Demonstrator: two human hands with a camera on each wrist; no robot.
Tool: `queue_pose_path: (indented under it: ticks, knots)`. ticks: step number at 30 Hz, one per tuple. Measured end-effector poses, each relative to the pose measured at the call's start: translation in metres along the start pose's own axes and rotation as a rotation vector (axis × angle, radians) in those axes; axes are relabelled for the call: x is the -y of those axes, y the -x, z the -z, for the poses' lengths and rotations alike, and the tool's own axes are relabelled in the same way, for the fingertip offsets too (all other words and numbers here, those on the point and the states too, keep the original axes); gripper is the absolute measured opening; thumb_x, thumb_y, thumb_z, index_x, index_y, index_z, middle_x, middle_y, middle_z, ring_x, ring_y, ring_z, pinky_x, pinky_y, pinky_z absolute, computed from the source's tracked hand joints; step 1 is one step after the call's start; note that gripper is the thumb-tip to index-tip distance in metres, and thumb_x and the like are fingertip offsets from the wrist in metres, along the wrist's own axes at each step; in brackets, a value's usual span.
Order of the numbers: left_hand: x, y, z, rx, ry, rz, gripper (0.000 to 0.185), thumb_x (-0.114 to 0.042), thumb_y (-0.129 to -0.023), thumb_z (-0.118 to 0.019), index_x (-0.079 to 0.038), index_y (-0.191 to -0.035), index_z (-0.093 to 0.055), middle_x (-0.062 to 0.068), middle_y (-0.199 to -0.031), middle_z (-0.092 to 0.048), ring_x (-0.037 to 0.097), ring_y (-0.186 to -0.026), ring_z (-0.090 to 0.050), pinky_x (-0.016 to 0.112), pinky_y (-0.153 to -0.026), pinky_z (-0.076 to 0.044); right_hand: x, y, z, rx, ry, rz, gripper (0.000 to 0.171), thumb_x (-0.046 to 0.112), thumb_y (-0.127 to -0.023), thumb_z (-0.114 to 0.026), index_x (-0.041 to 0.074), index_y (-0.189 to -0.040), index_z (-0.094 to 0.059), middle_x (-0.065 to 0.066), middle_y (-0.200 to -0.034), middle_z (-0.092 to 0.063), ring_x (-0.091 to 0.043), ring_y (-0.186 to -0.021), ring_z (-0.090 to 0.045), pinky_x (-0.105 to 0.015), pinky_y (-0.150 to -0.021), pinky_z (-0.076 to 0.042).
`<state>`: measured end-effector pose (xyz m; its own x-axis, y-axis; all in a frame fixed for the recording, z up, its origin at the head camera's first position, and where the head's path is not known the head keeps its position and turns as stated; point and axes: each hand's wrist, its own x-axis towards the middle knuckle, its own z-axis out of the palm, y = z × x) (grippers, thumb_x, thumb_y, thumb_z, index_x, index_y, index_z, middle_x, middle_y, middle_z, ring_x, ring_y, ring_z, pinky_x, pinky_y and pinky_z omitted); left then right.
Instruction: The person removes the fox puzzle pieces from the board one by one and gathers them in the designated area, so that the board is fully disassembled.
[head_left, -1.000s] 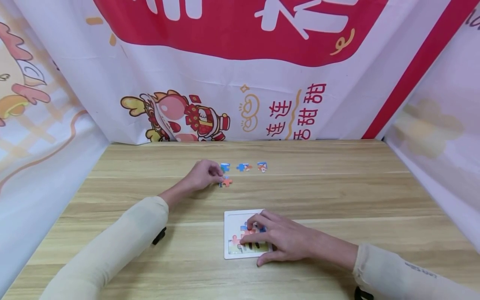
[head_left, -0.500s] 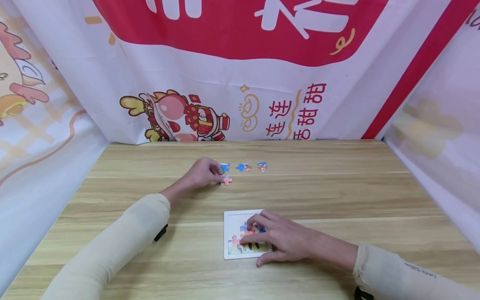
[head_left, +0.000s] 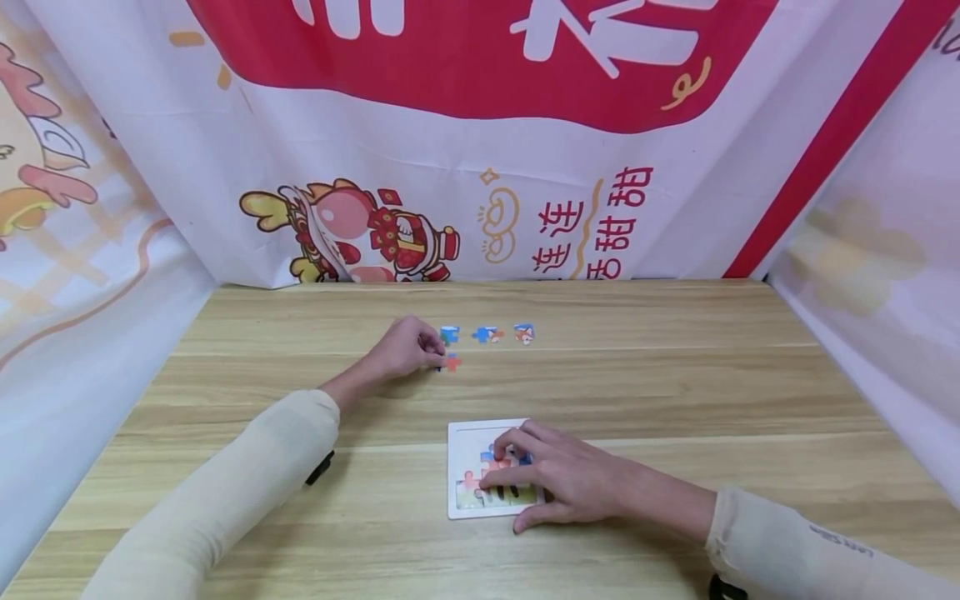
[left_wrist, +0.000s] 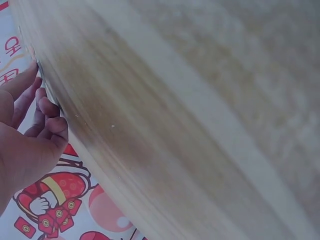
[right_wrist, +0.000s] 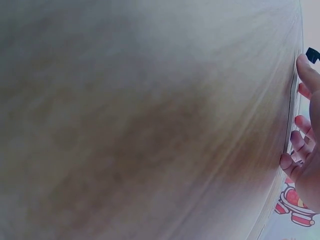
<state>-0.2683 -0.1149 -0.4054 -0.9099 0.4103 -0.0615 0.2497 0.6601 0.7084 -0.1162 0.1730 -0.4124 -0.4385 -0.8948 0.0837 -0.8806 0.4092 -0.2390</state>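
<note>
At the far middle of the wooden table [head_left: 675,383], the left hand [head_left: 405,348] is pinching a red puzzle piece [head_left: 452,362] between curled fingertips, just clear of three loose pieces [head_left: 487,334] lying in a row beyond it. Nearer the person, the right hand [head_left: 551,483] is pressing spread, straight fingers on the joined pieces inside a white puzzle tray [head_left: 463,437]. Printed banners [head_left: 480,167] are hanging behind.

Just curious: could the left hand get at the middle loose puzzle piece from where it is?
Probably yes. The left hand pinches a red piece, and only bare table lies between it and the middle piece.
</note>
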Motion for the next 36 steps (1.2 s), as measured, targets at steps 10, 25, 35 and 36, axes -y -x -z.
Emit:
queue_pose_path:
  ticks: [10, 25, 35, 36]
  knots:
    - [-0.002, 0.002, -0.001, -0.014, -0.017, 0.007, 0.009, -0.010, -0.091, -0.081, -0.003, -0.097, -0.080, 0.007, -0.089, -0.072, 0.018, -0.078, -0.057, 0.028, -0.069, -0.048, 0.001, 0.000, 0.002, 0.013, -0.019, -0.017, 0.054, 0.062, -0.096, -0.062, 0.038, -0.145, -0.058, -0.001, -0.145, -0.047, -0.015, -0.123, -0.044, -0.038, -0.101, -0.047]
    - [-0.022, 0.032, -0.003, 0.041, 0.036, -0.112, 0.011, -0.008, -0.088, -0.083, -0.001, -0.096, -0.078, 0.003, -0.084, -0.068, 0.017, -0.076, -0.056, 0.028, -0.069, -0.049, 0.002, -0.001, 0.009, 0.013, -0.025, 0.021, 0.055, 0.059, -0.097, -0.064, 0.032, -0.145, -0.062, -0.002, -0.142, -0.052, -0.016, -0.124, -0.048, -0.037, -0.104, -0.048]
    - [-0.034, 0.052, -0.019, 0.142, 0.062, -0.212, 0.009, -0.006, -0.090, -0.080, -0.002, -0.097, -0.077, 0.000, -0.080, -0.066, 0.014, -0.074, -0.057, 0.025, -0.068, -0.049, 0.005, 0.007, 0.017, 0.014, -0.026, 0.006, 0.052, 0.057, -0.098, -0.064, 0.027, -0.140, -0.066, -0.001, -0.138, -0.057, -0.017, -0.124, -0.053, -0.040, -0.106, -0.049]
    - [-0.036, 0.054, -0.021, 0.153, 0.067, -0.214, 0.008, -0.006, -0.090, -0.080, -0.002, -0.097, -0.077, -0.001, -0.079, -0.066, 0.013, -0.073, -0.057, 0.025, -0.068, -0.049, 0.005, 0.008, 0.018, 0.011, -0.023, 0.000, 0.052, 0.057, -0.098, -0.064, 0.027, -0.140, -0.066, -0.001, -0.138, -0.057, -0.017, -0.124, -0.053, -0.040, -0.106, -0.049]
